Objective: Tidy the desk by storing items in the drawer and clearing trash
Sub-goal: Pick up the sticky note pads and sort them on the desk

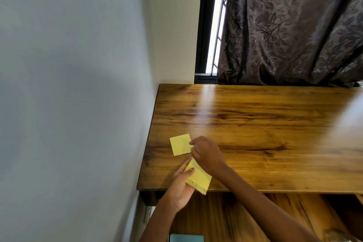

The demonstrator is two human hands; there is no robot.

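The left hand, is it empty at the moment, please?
No, the left hand grips a stack of yellow sticky notes at the desk's front edge.

Both forearms are bare, with no sleeves showing on either, as they reach over the near edge of the desk (pixel 255 124). The left hand (pixel 181 186) has dark polish on its thumbnail. The right hand (pixel 208 155) wears no ring or watch.

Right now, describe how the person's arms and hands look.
Both forearms are bare: no sleeves, watch or bracelets visible. The left hand has dark polish on its thumbnail. The right hand shows no rings from this view.
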